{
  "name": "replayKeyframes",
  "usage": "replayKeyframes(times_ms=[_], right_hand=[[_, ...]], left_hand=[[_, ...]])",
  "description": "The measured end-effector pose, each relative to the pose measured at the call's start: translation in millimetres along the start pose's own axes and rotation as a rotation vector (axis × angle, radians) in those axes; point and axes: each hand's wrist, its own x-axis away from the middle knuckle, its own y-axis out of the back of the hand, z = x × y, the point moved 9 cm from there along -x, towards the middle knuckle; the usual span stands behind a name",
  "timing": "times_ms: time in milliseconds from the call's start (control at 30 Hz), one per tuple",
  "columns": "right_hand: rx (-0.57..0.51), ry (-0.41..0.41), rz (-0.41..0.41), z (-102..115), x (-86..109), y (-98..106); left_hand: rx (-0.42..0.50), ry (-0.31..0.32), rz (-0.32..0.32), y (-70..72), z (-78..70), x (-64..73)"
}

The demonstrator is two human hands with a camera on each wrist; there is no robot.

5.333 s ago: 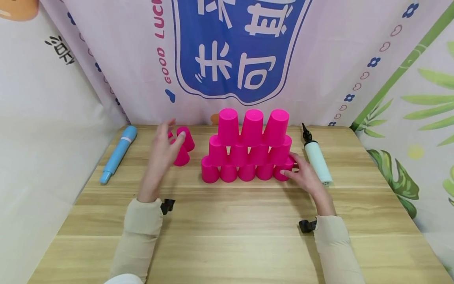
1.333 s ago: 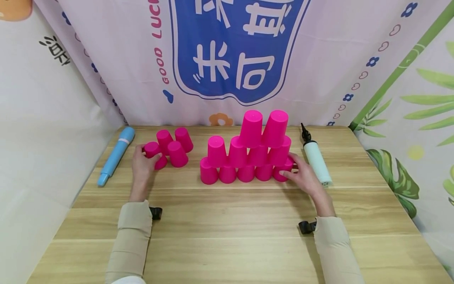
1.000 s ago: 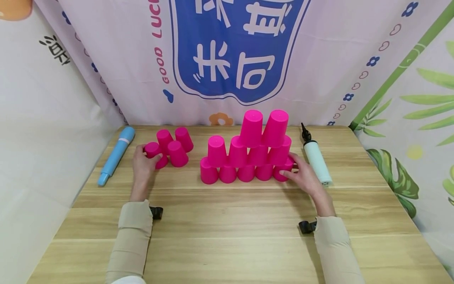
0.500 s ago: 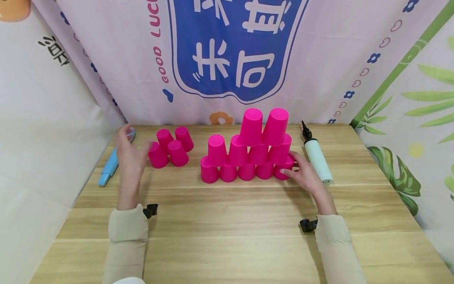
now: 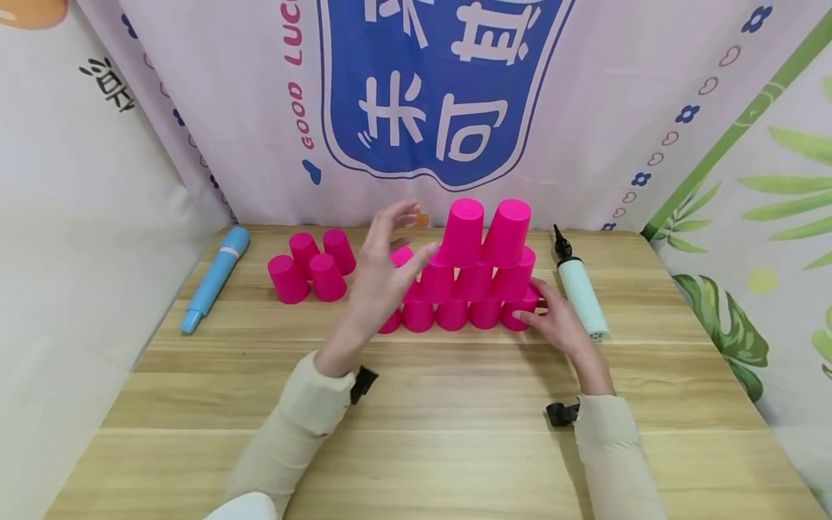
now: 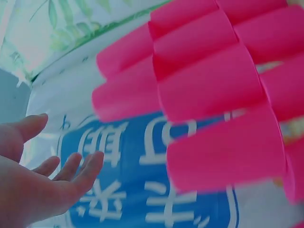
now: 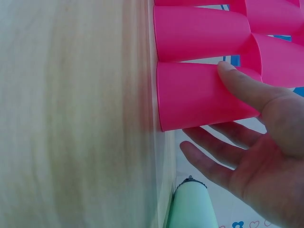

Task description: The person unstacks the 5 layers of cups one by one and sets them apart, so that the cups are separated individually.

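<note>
In the head view, upside-down pink cups stand in a three-level stack. Two cups (image 5: 464, 235) form its top row. My left hand (image 5: 373, 278) hovers at the stack's left end with fingers loosely spread, partly covering the leftmost middle-row cup (image 5: 402, 254). The left wrist view has this hand (image 6: 47, 185) with its palm bare, apart from the cups. My right hand (image 5: 559, 318) holds the bottom row's rightmost cup (image 5: 513, 318). In the right wrist view, its thumb lies along that cup (image 7: 199, 97), the other fingers on the far side.
Several more pink cups (image 5: 288, 280) stand upside down in a group on the table (image 5: 442, 433), left of the stack. A blue tube-shaped pump (image 5: 217, 278) lies at the far left. A pale green hand pump (image 5: 583, 297) with a black nozzle lies right of the stack.
The stack's top row has lost its left cup. My left hand set a cup down in the left group, let go, and moved right to the stack. The right hand stays put.
</note>
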Motion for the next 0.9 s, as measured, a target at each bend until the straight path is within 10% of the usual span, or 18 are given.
replayKeyframes(times_ms=[300,900], right_hand=[[0.002,0.006,0.002,-0.2,1.8,-2.4],[0.005,0.021,-0.008,2.3,0.4,1.6]], left_hand=[[-0.069,0.098,0.083,-45.1,19.2,-26.8],[-0.089,0.125,0.082,-59.3,30.8,-36.6]])
